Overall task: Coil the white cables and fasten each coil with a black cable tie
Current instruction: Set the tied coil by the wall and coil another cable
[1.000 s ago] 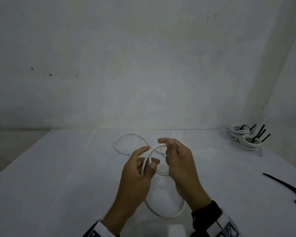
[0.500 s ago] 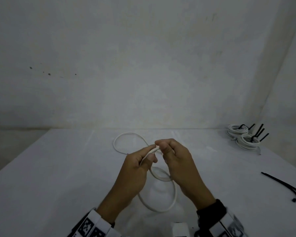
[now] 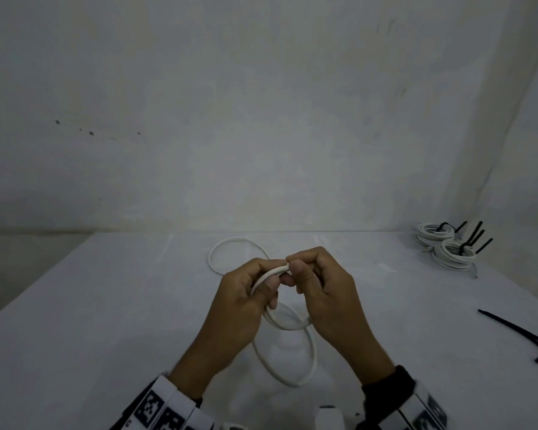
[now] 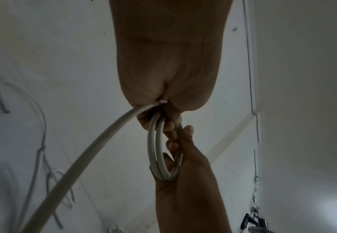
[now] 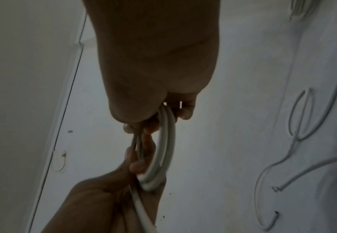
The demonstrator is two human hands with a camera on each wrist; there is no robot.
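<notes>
Low in the centre of the head view, a slack loop of the white cable hangs toward the bottom edge, left loose, it seems, to feed the next turn. Just above it the left hand and right hand meet, each with fingers curled and clamped on the small coil between them; thumbs and forefingers pinch the same stretch of cable at the top, likely to keep the turns from springing apart. The left wrist view shows what the head view hides: two turns lying side by side in the coil and the feeding strand running off to the lower left. The right wrist view shows those turns passing under the right fingers. Further up the table, the cable's free tail curves to a loop left of centre. At the right edge lie spare black cable ties, within reach for fastening, and at the far right stand finished coils already tied.
</notes>
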